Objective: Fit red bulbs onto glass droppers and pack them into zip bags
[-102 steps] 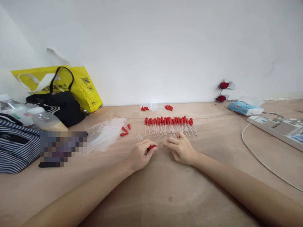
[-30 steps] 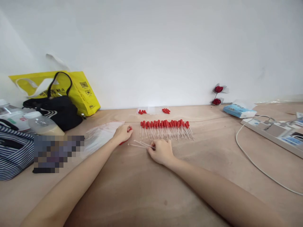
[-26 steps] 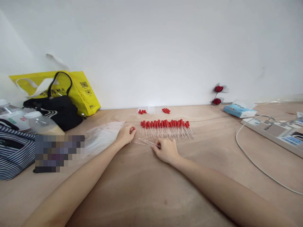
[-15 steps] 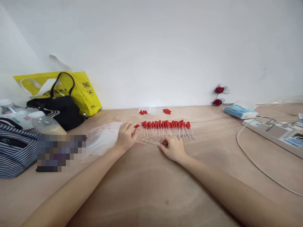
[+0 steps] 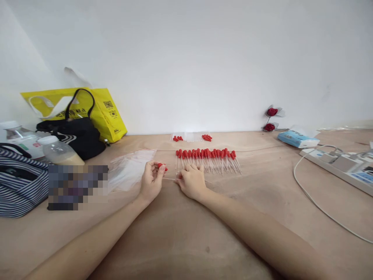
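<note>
Between the thumb and fingers of my left hand point(image 5: 152, 181) is a small red rubber cap point(image 5: 162, 167). My right hand point(image 5: 192, 182), fingers pinched, holds a thin clear tube point(image 5: 169, 179) that lies nearly level and points toward my left hand. Just beyond my right hand runs a row of several clear droppers point(image 5: 223, 165) with red caps, side by side on the wooden table point(image 5: 186, 241). Behind the row, more loose red caps point(image 5: 207, 138) lie in two small groups on a clear plastic bag point(image 5: 192, 136).
Flat clear bags point(image 5: 128, 169) lie left of my left hand. Farther left are a yellow bag point(image 5: 112, 116), a black bag point(image 5: 84, 136), a bottle point(image 5: 62, 151) and a striped bag point(image 5: 23, 186). Tissues point(image 5: 297, 139), a power strip point(image 5: 329, 161) and a white cable point(image 5: 317, 214) are at right.
My right hand has moved left with the thin tube, close to my left hand. My left hand has drawn slightly nearer and turned, and the red cap now sits at its fingertips.
</note>
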Available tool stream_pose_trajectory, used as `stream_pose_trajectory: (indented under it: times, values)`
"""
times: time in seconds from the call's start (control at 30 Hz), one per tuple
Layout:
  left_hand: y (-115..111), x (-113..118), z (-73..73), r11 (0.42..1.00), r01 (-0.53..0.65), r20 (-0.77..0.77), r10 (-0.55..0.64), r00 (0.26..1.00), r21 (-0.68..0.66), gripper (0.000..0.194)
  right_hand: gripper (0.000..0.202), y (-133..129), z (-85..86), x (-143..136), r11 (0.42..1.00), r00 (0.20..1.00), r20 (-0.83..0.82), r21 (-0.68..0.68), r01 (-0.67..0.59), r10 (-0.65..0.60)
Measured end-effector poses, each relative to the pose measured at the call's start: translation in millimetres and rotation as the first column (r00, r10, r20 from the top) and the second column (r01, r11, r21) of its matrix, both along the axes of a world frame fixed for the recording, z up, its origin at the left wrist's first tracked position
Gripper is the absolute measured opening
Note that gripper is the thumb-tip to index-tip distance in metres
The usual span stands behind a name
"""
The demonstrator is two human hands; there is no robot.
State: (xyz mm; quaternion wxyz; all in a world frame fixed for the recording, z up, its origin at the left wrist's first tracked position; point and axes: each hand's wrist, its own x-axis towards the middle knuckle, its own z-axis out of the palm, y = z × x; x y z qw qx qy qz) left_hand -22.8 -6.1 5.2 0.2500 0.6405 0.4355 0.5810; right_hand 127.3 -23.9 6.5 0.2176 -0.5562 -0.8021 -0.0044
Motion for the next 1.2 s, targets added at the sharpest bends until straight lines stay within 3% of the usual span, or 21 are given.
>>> stream_pose_trajectory:
  times: [0.1, 0.27, 0.43, 0.5, 0.6, 0.77, 0.97, 1.2]
  values:
    - [-5, 3, 3.5, 0.998, 0.051, 0.019, -0.051, 0.999, -0.032, 0.026, 0.021, -6, -0.8, 11, 1.000, 0.997, 0.074, 0.023, -0.003, 0.002]
    - [-15, 9, 1.7, 0.981, 0.179, -0.020, -0.181, 0.983, -0.072, 0.022, 0.020, -23, -4.6, 56, 0.998, 0.994, 0.111, 0.056, -0.005, -0.001]
    - [-30, 20, -1.1, 0.867, 0.439, -0.144, -0.478, 0.866, -0.236, 0.016, 0.021, -36, -11.3, 95, 0.993, 0.994, 0.070, 0.098, 0.072, -0.079]
    - [-34, 25, -0.8, 0.831, 0.483, -0.171, -0.537, 0.826, -0.277, 0.016, 0.020, -37, -13.5, 105, 0.989, 0.994, 0.027, 0.104, 0.105, -0.109]
    - [-36, 29, -0.6, 0.815, 0.493, -0.146, -0.551, 0.822, -0.304, 0.025, 0.019, -36, -14.4, 110, 0.993, 0.991, -0.103, 0.065, 0.096, -0.089]
    - [-29, 31, -3.7, 0.795, 0.498, 0.012, -0.528, 0.849, -0.347, 0.021, 0.015, -35, -13.1, 102, 0.994, 0.945, -0.307, 0.026, -0.107, 0.110]
    - [-24, 28, -0.8, 0.862, 0.383, 0.008, -0.403, 0.915, -0.333, 0.022, 0.025, -39, -15.4, 97, 0.968, 0.936, -0.258, 0.135, -0.209, 0.238]
    - [-26, 30, 3.5, 0.843, 0.386, 0.085, -0.384, 0.919, -0.375, 0.028, 0.024, -38, -16.2, 93, 0.956, 0.909, -0.299, 0.139, -0.258, 0.289]
